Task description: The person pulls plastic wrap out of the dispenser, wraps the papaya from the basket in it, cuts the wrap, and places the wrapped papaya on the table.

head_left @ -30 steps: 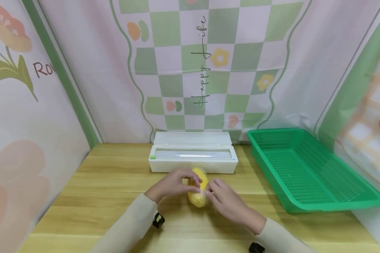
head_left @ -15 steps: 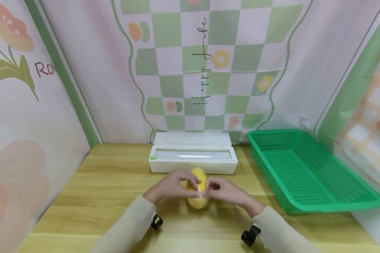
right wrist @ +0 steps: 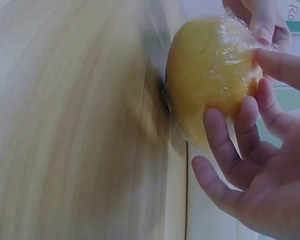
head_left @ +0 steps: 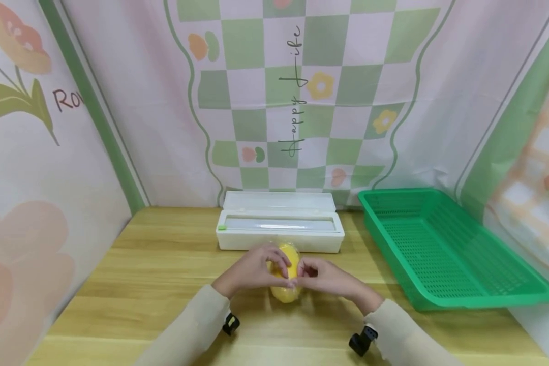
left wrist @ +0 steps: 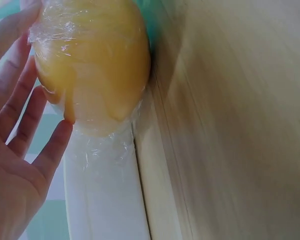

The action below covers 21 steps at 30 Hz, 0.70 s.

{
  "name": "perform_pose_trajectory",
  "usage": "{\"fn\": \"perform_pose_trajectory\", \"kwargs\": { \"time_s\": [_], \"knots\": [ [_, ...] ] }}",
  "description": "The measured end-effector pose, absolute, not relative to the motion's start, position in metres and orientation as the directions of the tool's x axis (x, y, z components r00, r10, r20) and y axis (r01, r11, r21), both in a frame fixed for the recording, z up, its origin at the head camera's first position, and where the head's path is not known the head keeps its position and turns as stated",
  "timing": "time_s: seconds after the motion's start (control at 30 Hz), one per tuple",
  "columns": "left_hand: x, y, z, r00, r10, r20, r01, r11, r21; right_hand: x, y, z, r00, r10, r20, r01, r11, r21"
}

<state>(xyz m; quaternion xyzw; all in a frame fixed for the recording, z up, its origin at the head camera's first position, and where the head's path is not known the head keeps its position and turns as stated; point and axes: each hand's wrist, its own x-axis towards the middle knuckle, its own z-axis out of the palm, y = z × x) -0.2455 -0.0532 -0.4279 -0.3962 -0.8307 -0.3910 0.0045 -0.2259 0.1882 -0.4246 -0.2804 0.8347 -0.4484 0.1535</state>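
Observation:
A yellow oval fruit [head_left: 284, 295] lies on the wooden table, wrapped in clear cling film [right wrist: 232, 55]. My left hand [head_left: 253, 269] is at its left side, thumb and fingertips at the gathered film; the lower fingers stretch along the fruit in the left wrist view. From the right, my right hand [head_left: 331, 279] pinches the film with thumb and forefinger, its other fingers curving beside the fruit. The two thumbs meet over the fruit's near half. Just behind stands a white cling film dispenser [head_left: 281, 241] with its lid up.
On the right sits a green plastic basket [head_left: 389, 254] with slotted sides. The wooden table [head_left: 132, 284] meets a patterned cloth [head_left: 283, 117] at the back, and printed curtains hang on both sides.
My right hand has turned and shifted slightly left and down, its thumb now reaching my left thumb over the film. The left hand stays at the fruit.

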Motion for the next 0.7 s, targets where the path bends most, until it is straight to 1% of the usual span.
{"fn": "perform_pose_trajectory", "kwargs": {
  "time_s": [0.17, 0.37, 0.57, 0.7],
  "knots": [
    [-0.2454, -0.052, -0.4273, -0.693, 0.648, 0.317, 0.653, 0.378, 0.657, -0.2251, 0.1908, -0.4232, -0.768, -0.64, -0.011, -0.34, 0.422, -0.841],
    [-0.2454, -0.0507, -0.4279, -0.696, 0.64, 0.327, 0.655, 0.378, 0.654, -0.2247, 0.1899, -0.4247, -0.792, -0.609, -0.047, -0.28, 0.43, -0.858],
    [-0.2462, -0.0527, -0.4269, -0.685, 0.661, 0.306, 0.645, 0.356, 0.676, -0.2248, 0.1921, -0.4276, -0.824, -0.564, -0.053, -0.262, 0.462, -0.847],
    [-0.2475, -0.0537, -0.4258, -0.673, 0.679, 0.292, 0.648, 0.351, 0.676, -0.2255, 0.1924, -0.4266, -0.827, -0.559, -0.057, -0.257, 0.467, -0.846]
  ]
}}
